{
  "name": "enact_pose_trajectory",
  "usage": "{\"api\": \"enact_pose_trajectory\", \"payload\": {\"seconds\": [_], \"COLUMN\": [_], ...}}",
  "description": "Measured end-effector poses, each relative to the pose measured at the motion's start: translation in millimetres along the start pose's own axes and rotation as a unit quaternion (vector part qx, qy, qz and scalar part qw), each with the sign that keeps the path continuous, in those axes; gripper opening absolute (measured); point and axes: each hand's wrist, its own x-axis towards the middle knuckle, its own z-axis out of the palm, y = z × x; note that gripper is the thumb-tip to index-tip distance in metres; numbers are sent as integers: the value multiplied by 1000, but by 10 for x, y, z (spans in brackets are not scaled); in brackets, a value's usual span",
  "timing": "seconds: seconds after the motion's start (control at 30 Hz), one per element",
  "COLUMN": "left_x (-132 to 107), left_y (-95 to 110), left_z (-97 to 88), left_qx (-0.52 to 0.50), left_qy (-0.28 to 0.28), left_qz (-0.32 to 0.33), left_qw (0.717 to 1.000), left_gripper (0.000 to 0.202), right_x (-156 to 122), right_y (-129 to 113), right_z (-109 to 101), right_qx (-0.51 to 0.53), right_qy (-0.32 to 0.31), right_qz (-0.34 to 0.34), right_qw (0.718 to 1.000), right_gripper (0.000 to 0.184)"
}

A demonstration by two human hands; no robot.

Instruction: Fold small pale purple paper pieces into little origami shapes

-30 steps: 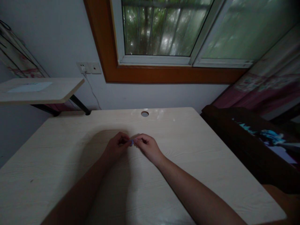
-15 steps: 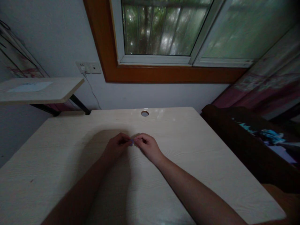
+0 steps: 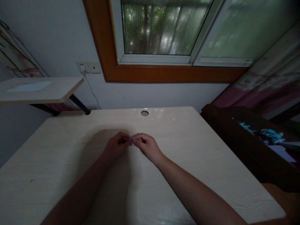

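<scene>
Near the middle of the pale wooden desk (image 3: 178, 137), my left hand (image 3: 117, 142) and my right hand (image 3: 145, 144) meet fingertip to fingertip. Between them is a small, thin purple-blue piece (image 3: 131, 139), too small and dim for me to tell its kind. My left thumb and index finger are pinched on its left part. The right thumb and index finger close on its other side. Most of the piece is covered by the fingers.
A round cable hole (image 3: 144, 113) lies near the desk's back edge. At left, a raised shelf (image 3: 70, 89) on black legs holds a paper sheet (image 3: 29, 87). A cord (image 3: 92, 90) hangs from the wall socket (image 3: 83, 67). Dark furniture (image 3: 225, 131) stands along the right side.
My right fingertips have shifted slightly left, up against the left ones. More of the purple-blue piece shows between the fingers. Both arms stay almost where they were.
</scene>
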Motion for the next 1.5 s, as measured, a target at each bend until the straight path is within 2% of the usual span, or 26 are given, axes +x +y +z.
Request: {"api": "enact_pose_trajectory", "payload": {"seconds": [0.33,0.6,0.77,0.93,1.07,1.3,1.5], "left_x": [1,1,-12,13,34,13,30], "left_y": [-39,-46,-20,-37,-39,13,22], "left_z": [-3,-4,-5,-7,-15,-14,-32], "left_qx": [-19,-57,-84,-86,-62,28,119], "left_qy": [-7,-49,-61,-36,-11,-36,-44], "left_qz": [7,17,9,9,4,-18,15], "left_qw": [1000,997,995,996,998,999,992], "left_gripper": [31,32,34,34,38,25,21], "right_x": [-15,-21,-17,1,7,-10,-12], "right_y": [-58,-59,-55,-44,-13,-13,-36], "right_z": [-6,-15,-2,7,3,-3,-12], "right_qx": [-2,8,42,59,33,-4,-27], "right_qy": [3,7,-2,-8,-9,4,20], "right_qz": [-15,-19,4,9,-1,-20,-48], "right_qw": [1000,1000,999,998,999,1000,998], "right_gripper": [17,15,25,32,26,21,19]}}
